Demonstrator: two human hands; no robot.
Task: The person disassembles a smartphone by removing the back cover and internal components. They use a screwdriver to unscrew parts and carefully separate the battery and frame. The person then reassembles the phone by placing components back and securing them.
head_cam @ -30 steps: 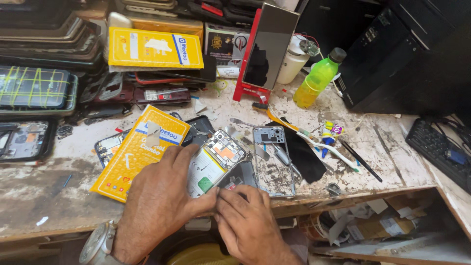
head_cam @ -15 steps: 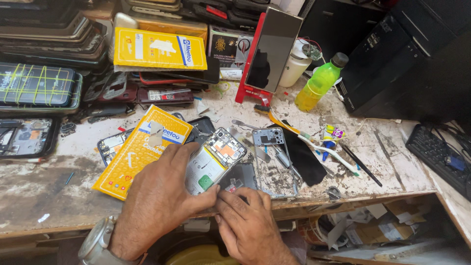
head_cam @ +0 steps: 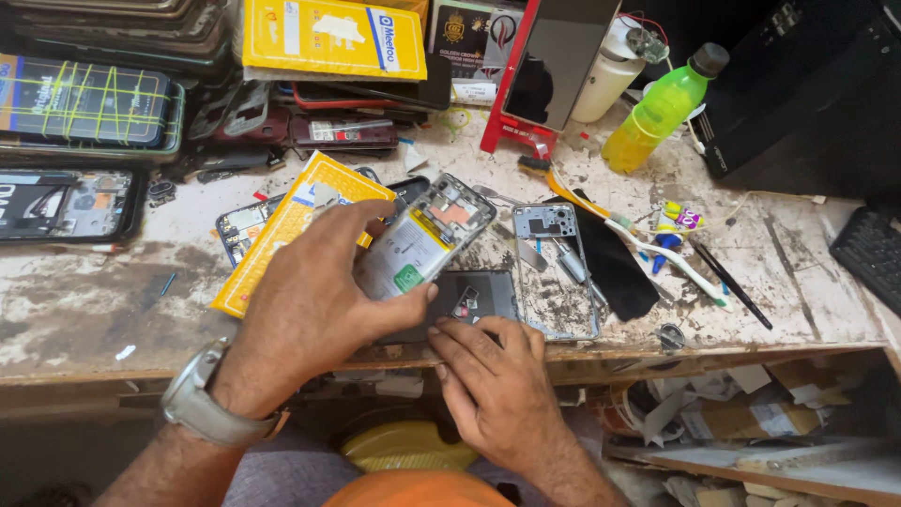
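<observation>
The left hand [head_cam: 314,300] is gripping the opened phone [head_cam: 424,239] tilted off the worn bench [head_cam: 84,300], exposing its insides, while the right hand [head_cam: 493,385] is pressing flat, holding nothing, on the dark cover [head_cam: 474,300] to steady it.

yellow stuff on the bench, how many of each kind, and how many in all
Yellow flat boxes: 2, one at the back, one under the left hand
Yellow-green bottles: 1
Yellow-banded batteries in the opened phone: 1
Total: 4
</observation>
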